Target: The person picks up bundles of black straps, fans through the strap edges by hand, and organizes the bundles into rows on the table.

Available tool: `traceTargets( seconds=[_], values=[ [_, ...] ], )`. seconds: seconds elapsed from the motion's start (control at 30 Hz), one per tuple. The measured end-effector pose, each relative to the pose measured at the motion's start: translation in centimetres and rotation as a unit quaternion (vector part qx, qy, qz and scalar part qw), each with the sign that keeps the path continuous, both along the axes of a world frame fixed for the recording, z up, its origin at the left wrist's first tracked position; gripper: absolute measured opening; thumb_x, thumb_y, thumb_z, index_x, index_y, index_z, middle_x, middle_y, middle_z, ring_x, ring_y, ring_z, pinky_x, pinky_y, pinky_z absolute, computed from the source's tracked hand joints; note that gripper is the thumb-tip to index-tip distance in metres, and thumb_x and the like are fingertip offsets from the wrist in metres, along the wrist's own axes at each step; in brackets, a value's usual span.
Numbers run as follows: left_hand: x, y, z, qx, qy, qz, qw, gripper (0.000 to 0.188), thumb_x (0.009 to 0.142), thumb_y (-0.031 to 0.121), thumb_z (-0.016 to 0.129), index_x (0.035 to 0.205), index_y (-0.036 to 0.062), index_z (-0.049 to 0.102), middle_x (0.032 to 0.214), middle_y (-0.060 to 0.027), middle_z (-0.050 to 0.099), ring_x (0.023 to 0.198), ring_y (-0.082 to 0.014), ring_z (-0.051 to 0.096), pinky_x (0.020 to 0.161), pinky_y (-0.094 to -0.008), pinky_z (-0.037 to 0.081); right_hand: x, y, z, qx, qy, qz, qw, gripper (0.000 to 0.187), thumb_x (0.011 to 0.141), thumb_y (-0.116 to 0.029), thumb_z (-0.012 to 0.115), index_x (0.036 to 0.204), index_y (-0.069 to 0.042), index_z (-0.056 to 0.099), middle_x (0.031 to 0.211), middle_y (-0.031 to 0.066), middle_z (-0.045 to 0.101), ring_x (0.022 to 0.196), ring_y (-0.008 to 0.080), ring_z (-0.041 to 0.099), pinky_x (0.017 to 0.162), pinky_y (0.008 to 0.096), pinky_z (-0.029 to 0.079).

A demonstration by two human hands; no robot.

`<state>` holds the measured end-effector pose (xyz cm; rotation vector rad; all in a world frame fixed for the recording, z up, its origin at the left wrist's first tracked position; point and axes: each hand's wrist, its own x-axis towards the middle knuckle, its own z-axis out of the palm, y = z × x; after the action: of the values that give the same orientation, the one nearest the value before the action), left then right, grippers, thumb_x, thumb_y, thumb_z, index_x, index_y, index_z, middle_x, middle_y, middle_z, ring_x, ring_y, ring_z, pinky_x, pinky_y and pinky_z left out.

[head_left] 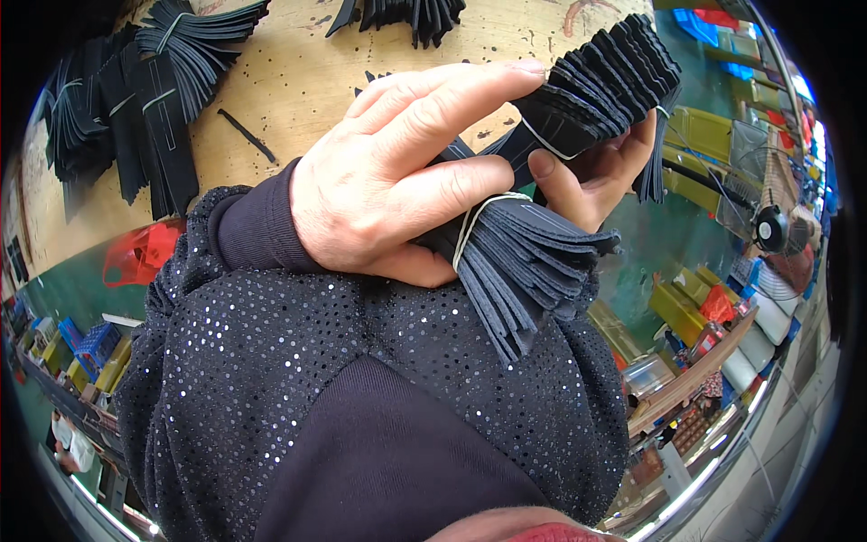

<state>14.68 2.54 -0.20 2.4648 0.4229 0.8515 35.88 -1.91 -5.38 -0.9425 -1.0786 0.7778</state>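
The left hand [388, 185] reaches in from the left, its back to the camera and its fingers pointing right; the thumb and a bent finger close on the lower bundle of black strips [533, 266], near the pale band [471, 226] around it. Another finger stretches up and right, its tip close by the upper bundle of black strips [610, 86]; whether it touches cannot be told. The right hand [601, 181] holds that upper bundle, thumb on the near side and fingers curled around the far side, with the strip ends fanned upward. The lower bundle spreads its ends down and to the right, above the wearer's lap, in front of a black sequined garment [226, 388]. Where the two bundles meet is partly hidden by the hands, so it is unclear whether they are joined. On the pale wooden desk [298, 45], more banded black bundles [163, 104] lie at the upper left, and another dark bundle [411, 18] sits at the top edge. A thin loose strip [246, 135] lies between the left bundles and the left hand. A red plastic bag [144, 253] is just beyond the desk's near edge. Farther right, yellow bins [682, 312] stand on a green floor [628, 280].
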Motion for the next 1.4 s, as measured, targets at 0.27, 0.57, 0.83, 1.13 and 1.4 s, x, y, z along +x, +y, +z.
traceTargets(
  seconds=[0.27, 0.57, 0.83, 1.13, 1.4],
  values=[
    [0.1, -0.6, -0.1, -0.048, -0.018, 0.009, 0.999, 0.06, 0.056, 0.039, 0.071, 0.1, 0.0, 0.061, 0.135, -0.0303, 0.034, 0.12, -0.042, 0.041, 0.099, -0.0425, 0.034, -0.4, -0.5, 0.3, -0.062, 0.025, 0.029, 0.997, 0.106, 0.058, -0.005, 0.078, 0.14, -0.004, 0.01, 0.13, 0.0128, 0.037, 0.116, 0.0236, 0.042, 0.096, 0.0361, 0.038],
    [-0.4, -0.7, 0.2, -0.06, -0.005, -0.001, 0.998, 0.06, 0.054, 0.035, 0.073, 0.101, 0.0007, 0.061, 0.134, -0.0281, 0.034, 0.12, -0.0416, 0.042, 0.099, -0.0426, 0.034, -0.7, -0.5, 0.6, -0.071, 0.045, 0.037, 0.996, 0.105, 0.058, -0.006, 0.078, 0.139, -0.003, 0.011, 0.128, 0.013, 0.038, 0.114, 0.0236, 0.044, 0.095, 0.0358, 0.039],
    [-0.3, -0.6, -0.3, -0.064, -0.009, -0.009, 0.998, 0.061, 0.056, 0.041, 0.07, 0.101, 0.0001, 0.06, 0.135, -0.028, 0.033, 0.12, -0.0415, 0.041, 0.099, -0.0432, 0.034, -1.0, -0.7, 0.8, -0.092, 0.049, 0.025, 0.994, 0.104, 0.058, -0.007, 0.078, 0.139, -0.002, 0.012, 0.127, 0.0131, 0.039, 0.114, 0.0237, 0.045, 0.095, 0.0355, 0.039],
    [-0.1, -0.8, -0.5, -0.062, -0.03, -0.003, 0.998, 0.06, 0.059, 0.04, 0.073, 0.102, -0.0009, 0.061, 0.135, -0.0284, 0.032, 0.119, -0.04, 0.043, 0.098, -0.043, 0.036, -1.4, -1.0, 1.4, -0.134, 0.064, 0.014, 0.989, 0.103, 0.058, -0.008, 0.078, 0.138, 0.0, 0.013, 0.126, 0.0146, 0.04, 0.113, 0.024, 0.045, 0.095, 0.0354, 0.039],
    [0.1, -0.6, -1.1, -0.072, -0.057, -0.007, 0.996, 0.057, 0.059, 0.035, 0.075, 0.1, -0.0027, 0.06, 0.135, -0.0296, 0.031, 0.118, -0.0399, 0.044, 0.096, -0.0427, 0.04, -1.8, -0.9, 1.8, -0.161, 0.097, 0.032, 0.982, 0.1, 0.06, -0.007, 0.076, 0.137, 0.001, 0.014, 0.125, 0.0152, 0.04, 0.112, 0.0239, 0.046, 0.095, 0.0356, 0.039]
  ],
)
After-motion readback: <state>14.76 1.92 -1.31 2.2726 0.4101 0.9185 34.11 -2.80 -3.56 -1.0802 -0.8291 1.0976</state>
